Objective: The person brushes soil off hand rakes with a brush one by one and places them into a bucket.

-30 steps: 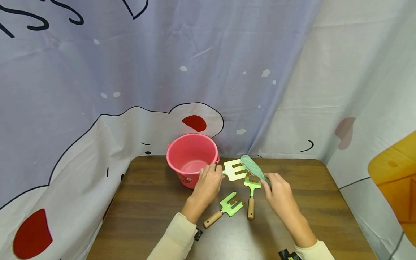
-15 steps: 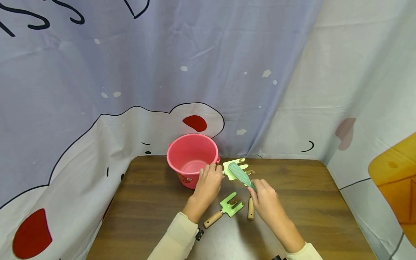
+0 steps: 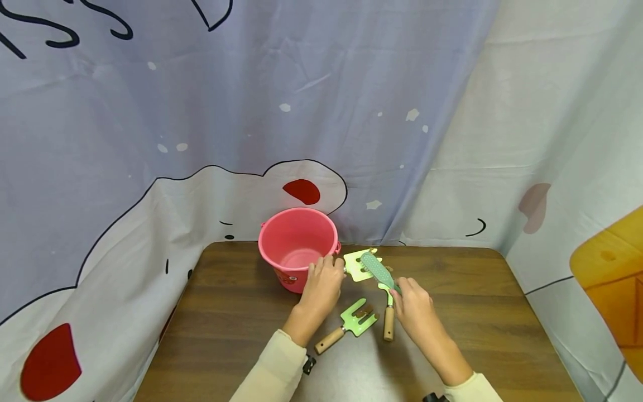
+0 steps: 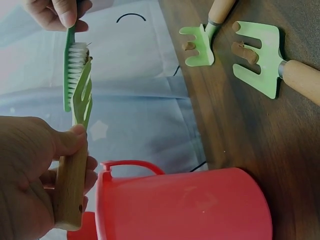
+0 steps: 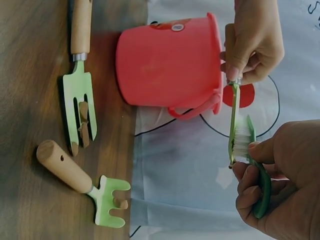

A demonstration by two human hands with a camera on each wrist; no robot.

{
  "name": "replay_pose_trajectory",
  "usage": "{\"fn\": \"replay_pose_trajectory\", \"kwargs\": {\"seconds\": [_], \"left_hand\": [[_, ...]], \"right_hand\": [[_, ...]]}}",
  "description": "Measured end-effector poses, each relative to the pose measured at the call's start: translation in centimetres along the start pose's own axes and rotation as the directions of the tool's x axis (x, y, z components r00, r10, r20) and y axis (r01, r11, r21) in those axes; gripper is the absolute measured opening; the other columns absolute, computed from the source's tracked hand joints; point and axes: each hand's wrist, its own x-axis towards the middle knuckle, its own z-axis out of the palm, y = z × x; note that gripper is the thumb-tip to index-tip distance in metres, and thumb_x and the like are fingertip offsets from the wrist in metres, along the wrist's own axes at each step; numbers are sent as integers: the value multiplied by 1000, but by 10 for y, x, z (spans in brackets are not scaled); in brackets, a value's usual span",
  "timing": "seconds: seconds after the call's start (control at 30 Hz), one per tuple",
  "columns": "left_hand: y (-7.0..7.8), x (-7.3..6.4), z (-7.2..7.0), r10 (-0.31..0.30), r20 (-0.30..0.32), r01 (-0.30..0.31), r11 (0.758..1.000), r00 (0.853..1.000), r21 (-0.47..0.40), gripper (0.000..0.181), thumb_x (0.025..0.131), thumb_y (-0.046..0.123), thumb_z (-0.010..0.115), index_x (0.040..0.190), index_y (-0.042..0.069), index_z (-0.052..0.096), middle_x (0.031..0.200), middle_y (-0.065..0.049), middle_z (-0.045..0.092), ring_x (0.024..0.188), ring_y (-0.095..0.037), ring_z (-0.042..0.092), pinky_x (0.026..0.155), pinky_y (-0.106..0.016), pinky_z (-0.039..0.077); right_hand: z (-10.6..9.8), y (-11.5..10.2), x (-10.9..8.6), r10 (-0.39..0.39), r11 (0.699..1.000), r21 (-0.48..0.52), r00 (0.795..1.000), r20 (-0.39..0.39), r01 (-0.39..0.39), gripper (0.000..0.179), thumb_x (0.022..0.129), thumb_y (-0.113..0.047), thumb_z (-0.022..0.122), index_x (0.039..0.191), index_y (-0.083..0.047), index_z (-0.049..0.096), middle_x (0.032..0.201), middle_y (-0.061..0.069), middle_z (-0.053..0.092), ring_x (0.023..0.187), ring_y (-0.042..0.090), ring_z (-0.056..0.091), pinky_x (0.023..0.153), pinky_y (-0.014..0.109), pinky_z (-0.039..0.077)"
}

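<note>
Head view: against 1.0 s ago, the brush [image 3: 378, 269] has moved left from the tine tips of the held fork [image 3: 354, 267] to further over its head; right hand [image 3: 416, 306] shifted left and down with it. Left hand [image 3: 323, 282]: no clear change. Bucket [image 3: 287, 279] unmoved at the back edge of the worktop [image 3: 236, 318], left of centre. Loose fork [image 3: 358, 319] near centre, small rake [image 3: 389, 319] to its right. Worktop: wood grain, rounded back corners; printed curtain [image 3: 301, 84] behind.

Left wrist view: left grip closed round the held fork's wooden handle, raised off the worktop; bristles against the tines.

Right wrist view: right grip closed, thumb and fingers on the brush's green handle. Brown lumps [image 5: 84, 127] on loose fork and small rake.
</note>
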Motion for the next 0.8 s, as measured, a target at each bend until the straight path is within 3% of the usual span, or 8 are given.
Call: {"fn": "replay_pose_trajectory", "kwargs": {"seconds": [0.2, 0.8], "left_hand": [[-1, -1, 1, 6, -12, -5, 1000, 1000, 9, 26, 85, 24, 82, 97, 9, 64, 90, -8, 63, 83, -25, 60, 71, -37, 43], [-6, -2, -4, -4, 5, 4, 1000, 1000, -20, 24, 87, 22, 80, 102, 8, 67, 96, -10, 68, 85, -26, 61, 69, -38, 43]], "right_hand": [[0, 8, -1, -20, 1000, -18, 999, -38, 20, 17, 83, 5, 79, 91, 6, 63, 80, 16, 63, 66, 32, 66, 56, 44, 56], [-9, 35, -2, 68, 998, -15, 997, -27, -68, 15, 85, 4, 77, 93, 9, 65, 83, 20, 66, 74, 38, 69, 64, 50, 57]]}}
